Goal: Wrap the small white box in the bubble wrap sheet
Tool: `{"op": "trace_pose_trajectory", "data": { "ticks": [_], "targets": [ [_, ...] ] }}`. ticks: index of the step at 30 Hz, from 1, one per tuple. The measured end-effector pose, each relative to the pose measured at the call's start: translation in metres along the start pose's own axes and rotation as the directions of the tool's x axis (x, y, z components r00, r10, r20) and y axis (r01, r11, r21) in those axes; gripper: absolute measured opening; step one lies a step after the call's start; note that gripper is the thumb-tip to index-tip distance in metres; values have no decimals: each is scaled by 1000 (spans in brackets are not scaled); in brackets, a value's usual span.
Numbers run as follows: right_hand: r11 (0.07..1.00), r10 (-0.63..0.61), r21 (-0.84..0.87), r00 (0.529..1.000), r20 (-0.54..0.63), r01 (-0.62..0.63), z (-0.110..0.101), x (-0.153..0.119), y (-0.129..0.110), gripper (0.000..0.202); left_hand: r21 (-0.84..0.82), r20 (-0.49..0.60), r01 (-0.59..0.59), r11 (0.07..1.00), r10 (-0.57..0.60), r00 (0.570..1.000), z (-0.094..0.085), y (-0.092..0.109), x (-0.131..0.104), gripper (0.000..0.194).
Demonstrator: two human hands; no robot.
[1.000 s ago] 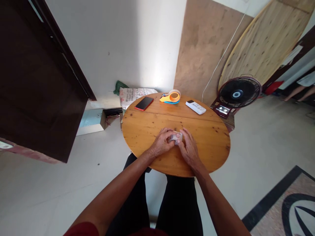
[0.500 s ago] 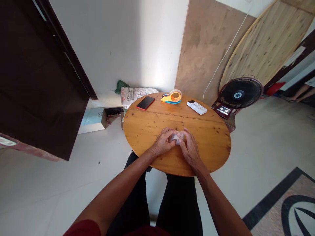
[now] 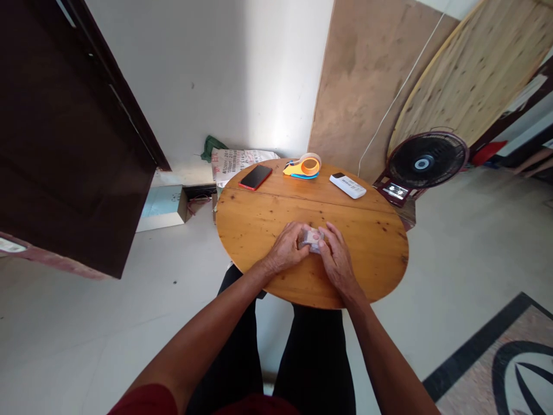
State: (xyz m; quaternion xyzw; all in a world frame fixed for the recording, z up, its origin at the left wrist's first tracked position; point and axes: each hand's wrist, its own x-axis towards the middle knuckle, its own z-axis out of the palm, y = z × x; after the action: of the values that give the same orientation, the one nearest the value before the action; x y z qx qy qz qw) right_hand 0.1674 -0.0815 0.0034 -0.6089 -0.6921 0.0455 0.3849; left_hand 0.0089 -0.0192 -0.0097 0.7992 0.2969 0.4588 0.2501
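Over the middle of the round wooden table (image 3: 250,222), a small box-like packet (image 3: 313,238) in clear plastic sits between my two hands. Its exact kind is too small to make out. My left hand (image 3: 288,248) grips the packet's left side, with fingers curled behind it and the thumb at the front. From the right, my right hand (image 3: 336,256) closes on the other side, its thumb at the packet's near corner. Parts of the packet are hidden by the fingers.
At the table's far side lie a red-edged phone (image 3: 256,177), an orange tape dispenser (image 3: 305,166) and a white remote control (image 3: 347,185). A black fan (image 3: 425,161) stands right of the table, a printed sack (image 3: 242,161) behind it. Another person's limbs (image 3: 536,161) show at far right.
My right thumb has shifted from the packet's front face towards its right edge, so more of the packet shows. The view has tilted slightly.
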Motion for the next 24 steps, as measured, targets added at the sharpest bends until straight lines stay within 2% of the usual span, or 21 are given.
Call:
{"op": "trace_pose_trajectory", "data": {
  "ticks": [10, 16, 24],
  "targets": [
    [976, -12, -217, 1000, 27, 18, 3, 0, -6, 35, 19, 3, 22, 1000, -22, 1000, 0, 0, 0, 32],
    [991, -32, -129, 999, 35, 36, 1, -1, -6, 33, 10, 1, 16, 1000, -16, 1000, 0, -1, 0, 32],
    [998, -8, 54, 992, -127, 15, -1, -2, -2, 33, -5, 17, 35, 999, -35, 999, 0, -3, -1, 35]
  ]
}}
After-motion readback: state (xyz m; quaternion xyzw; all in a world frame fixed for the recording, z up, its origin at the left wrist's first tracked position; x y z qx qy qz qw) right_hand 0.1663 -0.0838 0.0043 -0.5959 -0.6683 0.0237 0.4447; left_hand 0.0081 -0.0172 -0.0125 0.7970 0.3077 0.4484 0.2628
